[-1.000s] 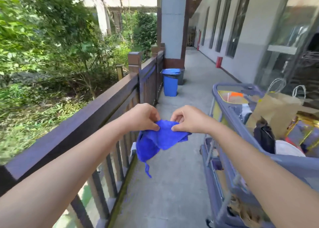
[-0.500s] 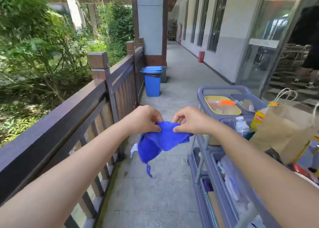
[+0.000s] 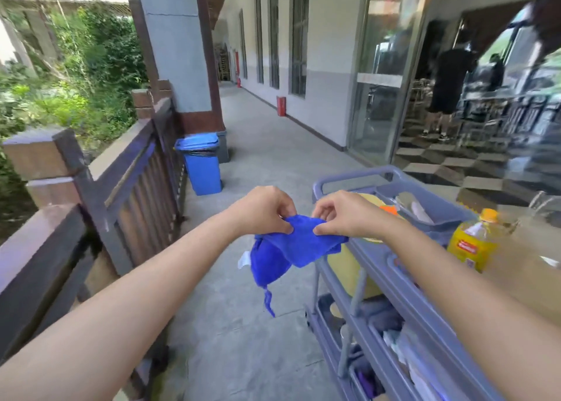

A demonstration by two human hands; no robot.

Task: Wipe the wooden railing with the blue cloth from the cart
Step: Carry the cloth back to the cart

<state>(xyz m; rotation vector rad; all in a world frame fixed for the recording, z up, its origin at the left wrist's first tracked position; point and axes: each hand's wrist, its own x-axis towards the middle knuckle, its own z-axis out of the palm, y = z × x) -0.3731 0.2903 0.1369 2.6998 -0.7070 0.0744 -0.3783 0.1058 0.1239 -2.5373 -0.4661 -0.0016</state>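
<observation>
Status: the blue cloth [image 3: 299, 244] is off the cart [image 3: 391, 267] and held in the air between both hands. The left hand [image 3: 264, 211] pinches its upper edge; the right hand [image 3: 340, 214] pinches the same edge just beside it. The cloth has not yet met the wooden railing [image 3: 39, 249], so wiping appears not started.

Materials: the cloth is soft, plush, crumpled, with a loose thread hanging below the hands. The railing, left of the left hand, is dark, flat-topped timber with vertical slats. The cart, under the right forearm, is grey moulded plastic.
</observation>
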